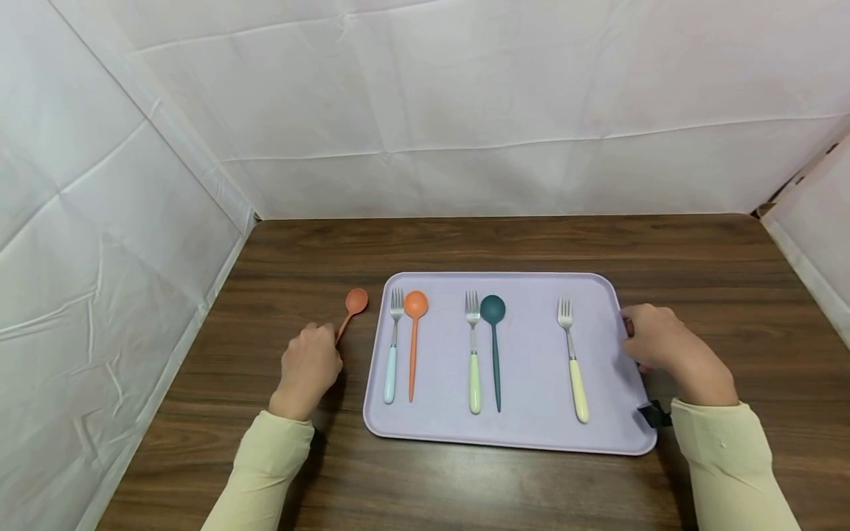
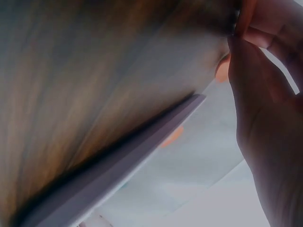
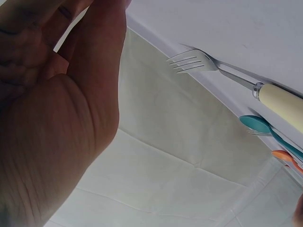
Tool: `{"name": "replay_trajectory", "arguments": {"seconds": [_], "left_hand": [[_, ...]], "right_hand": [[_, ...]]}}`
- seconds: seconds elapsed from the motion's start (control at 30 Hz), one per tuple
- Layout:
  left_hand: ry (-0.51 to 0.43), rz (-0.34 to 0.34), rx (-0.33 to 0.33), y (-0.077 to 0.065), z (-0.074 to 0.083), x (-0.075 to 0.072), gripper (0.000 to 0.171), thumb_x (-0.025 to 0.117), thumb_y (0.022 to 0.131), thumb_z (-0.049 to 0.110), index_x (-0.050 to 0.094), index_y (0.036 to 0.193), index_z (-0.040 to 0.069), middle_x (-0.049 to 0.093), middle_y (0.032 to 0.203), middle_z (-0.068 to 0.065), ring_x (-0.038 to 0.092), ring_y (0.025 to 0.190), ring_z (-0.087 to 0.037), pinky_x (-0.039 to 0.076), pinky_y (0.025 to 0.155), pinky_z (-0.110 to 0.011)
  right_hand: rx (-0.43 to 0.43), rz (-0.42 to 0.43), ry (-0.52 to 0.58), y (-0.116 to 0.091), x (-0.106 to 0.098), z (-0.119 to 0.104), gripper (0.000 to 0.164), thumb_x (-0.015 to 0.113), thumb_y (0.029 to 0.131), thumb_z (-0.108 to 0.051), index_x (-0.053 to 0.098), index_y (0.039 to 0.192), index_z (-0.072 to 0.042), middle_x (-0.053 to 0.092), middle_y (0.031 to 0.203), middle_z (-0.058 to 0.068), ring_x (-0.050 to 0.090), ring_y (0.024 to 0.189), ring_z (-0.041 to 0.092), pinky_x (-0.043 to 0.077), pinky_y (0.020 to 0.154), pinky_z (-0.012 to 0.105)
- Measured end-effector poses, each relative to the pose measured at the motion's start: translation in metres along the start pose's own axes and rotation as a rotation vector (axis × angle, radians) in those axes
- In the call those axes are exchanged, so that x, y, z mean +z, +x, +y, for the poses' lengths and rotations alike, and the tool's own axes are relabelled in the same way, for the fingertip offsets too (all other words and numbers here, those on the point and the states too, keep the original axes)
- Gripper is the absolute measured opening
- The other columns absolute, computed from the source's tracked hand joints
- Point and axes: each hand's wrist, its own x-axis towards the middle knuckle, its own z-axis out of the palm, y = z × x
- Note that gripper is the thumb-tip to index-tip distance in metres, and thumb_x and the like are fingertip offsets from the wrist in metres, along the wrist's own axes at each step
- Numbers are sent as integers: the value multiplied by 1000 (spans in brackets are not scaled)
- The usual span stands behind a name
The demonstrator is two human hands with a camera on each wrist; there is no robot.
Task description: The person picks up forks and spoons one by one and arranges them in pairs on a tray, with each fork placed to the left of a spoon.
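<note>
Left of the tray, my left hand (image 1: 308,369) pinches the handle of a coral-orange spoon (image 1: 356,300), whose bowl points away from me. In the left wrist view, thumb and fingers meet on the spoon's handle (image 2: 245,19). My right hand (image 1: 660,341) grips the right rim of a lilac tray (image 1: 531,439) lying on the table; its fingertips are partly hidden in the right wrist view. Closest to that hand on the tray is a fork with a pale yellow handle (image 1: 579,391).
Also on the tray lie a blue-handled fork (image 1: 390,372), an orange spoon (image 1: 413,346), a green-handled fork (image 1: 474,380) and a teal spoon (image 1: 494,317). A black piece (image 1: 655,414) overlaps the tray's lower right edge. White sheeting (image 1: 491,110) surrounds the wooden table (image 1: 518,243).
</note>
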Motion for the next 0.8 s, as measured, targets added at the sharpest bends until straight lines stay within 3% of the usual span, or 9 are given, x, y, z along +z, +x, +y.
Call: {"name": "replay_trajectory", "arguments": {"seconds": [0.17, 0.4, 0.67, 0.8], "left_hand": [[-30, 32, 19, 0, 4, -2, 5, 59, 72, -3, 58, 72, 2, 54, 70, -15, 57, 59, -43, 44, 46, -52], [-97, 68, 62, -3, 20, -9, 19, 61, 72, -1, 67, 89, 3, 57, 75, -11, 57, 61, -38, 45, 47, -49], [-190, 23, 83, -2, 43, -17, 24, 61, 74, 2, 70, 96, 7, 64, 84, -6, 60, 70, -26, 48, 54, -43], [-208, 23, 124, -2, 55, -19, 23, 64, 75, 3, 69, 97, 4, 64, 82, -5, 59, 69, -20, 48, 55, -39]], "right_hand": [[-6, 2, 4, 0, 0, -1, 19, 49, 73, 4, 54, 91, 7, 49, 65, 9, 55, 44, 14, 46, 44, 31], [-3, 1, -4, 0, 0, 0, 7, 48, 73, 3, 52, 79, 2, 48, 63, 9, 55, 43, 14, 45, 44, 31], [12, -10, -7, 1, 0, 0, 15, 49, 74, 3, 53, 88, 6, 49, 65, 9, 55, 44, 14, 45, 45, 31], [26, -22, 1, 0, 0, 0, 20, 49, 75, 3, 53, 94, 7, 50, 67, 10, 55, 46, 15, 46, 45, 31]]}}
